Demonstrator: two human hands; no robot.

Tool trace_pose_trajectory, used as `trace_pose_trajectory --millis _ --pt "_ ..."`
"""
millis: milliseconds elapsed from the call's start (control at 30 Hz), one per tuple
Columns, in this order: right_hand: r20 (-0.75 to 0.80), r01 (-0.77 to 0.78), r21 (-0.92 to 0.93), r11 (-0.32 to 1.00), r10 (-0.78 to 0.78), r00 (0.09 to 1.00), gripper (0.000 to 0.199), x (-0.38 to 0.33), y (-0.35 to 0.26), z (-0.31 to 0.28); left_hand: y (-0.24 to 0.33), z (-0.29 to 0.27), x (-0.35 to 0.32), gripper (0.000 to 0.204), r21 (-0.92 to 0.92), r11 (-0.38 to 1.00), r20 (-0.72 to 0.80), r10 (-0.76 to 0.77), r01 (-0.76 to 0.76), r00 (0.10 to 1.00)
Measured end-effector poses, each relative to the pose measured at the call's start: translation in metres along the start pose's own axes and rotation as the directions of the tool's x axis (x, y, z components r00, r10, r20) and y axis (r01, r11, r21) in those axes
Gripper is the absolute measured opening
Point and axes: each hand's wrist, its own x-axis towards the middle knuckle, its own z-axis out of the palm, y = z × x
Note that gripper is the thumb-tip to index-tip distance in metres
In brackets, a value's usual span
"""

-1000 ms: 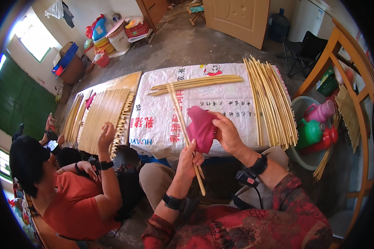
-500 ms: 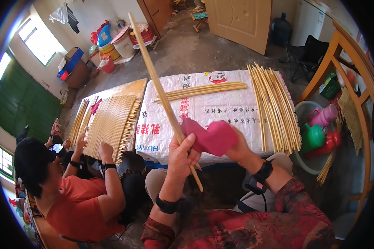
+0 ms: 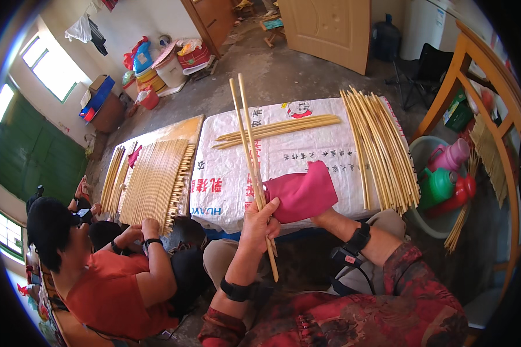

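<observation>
My left hand (image 3: 259, 222) is closed around two long, pale wooden sticks (image 3: 250, 139), held upright at a slant above the table. Their upper ends stand a little apart, and the lower ends poke out below my fist. Against the sticks, just right of my left hand, a magenta cloth (image 3: 304, 195) is bunched and draped over my right hand (image 3: 323, 218). Only the wrist side of that hand shows; the cloth hides its fingers, which appear to grip it. Beyond my hands, several similar sticks (image 3: 295, 127) lie crosswise on the white printed sheet (image 3: 324, 156).
A large row of sticks (image 3: 382, 150) lies at the table's right. Leftward, a person in an orange shirt (image 3: 127, 280) works at a mat of sticks (image 3: 155, 179). A tub (image 3: 440, 231) with coloured jugs and a wooden frame (image 3: 469, 63) stand on the right.
The sticks in my left hand have tipped more upright, their tops now apart. The magenta cloth has moved slightly right and spread over my right hand. The other person's hands have come together.
</observation>
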Motion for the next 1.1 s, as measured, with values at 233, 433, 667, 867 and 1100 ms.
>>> trace_pose_trajectory --millis 233,433,667,867,1100 --pt "0.162 -0.065 -0.054 0.996 0.073 0.984 0.025 -0.001 -0.013 0.012 -0.002 -0.007 0.004 0.01 0.22 0.975 -0.047 -0.004 0.014 0.999" --pt "0.084 0.023 -0.07 0.997 -0.017 0.996 0.022 0.003 -0.019 0.001 -0.014 -0.013 0.006 0.013 0.34 0.94 -0.068 0.033 -0.008 0.997" --pt "0.093 0.033 -0.046 0.998 -0.029 0.995 0.021 0.045 0.025 -0.058 -0.033 0.004 0.003 0.02 0.909 0.345 0.049 0.469 -0.233 0.882" --pt "-0.001 0.058 0.063 0.996 -0.058 0.998 0.024 0.005 0.002 0.009 -0.065 -0.005 0.009 0.014 0.95 0.196 0.144 0.421 -0.244 0.896" --pt "-0.069 -0.173 0.144 0.974 0.184 0.98 0.023 0.005 -0.028 0.02 -0.043 0.007 0.014 0.027 0.442 0.873 0.194 -0.316 0.205 0.929"
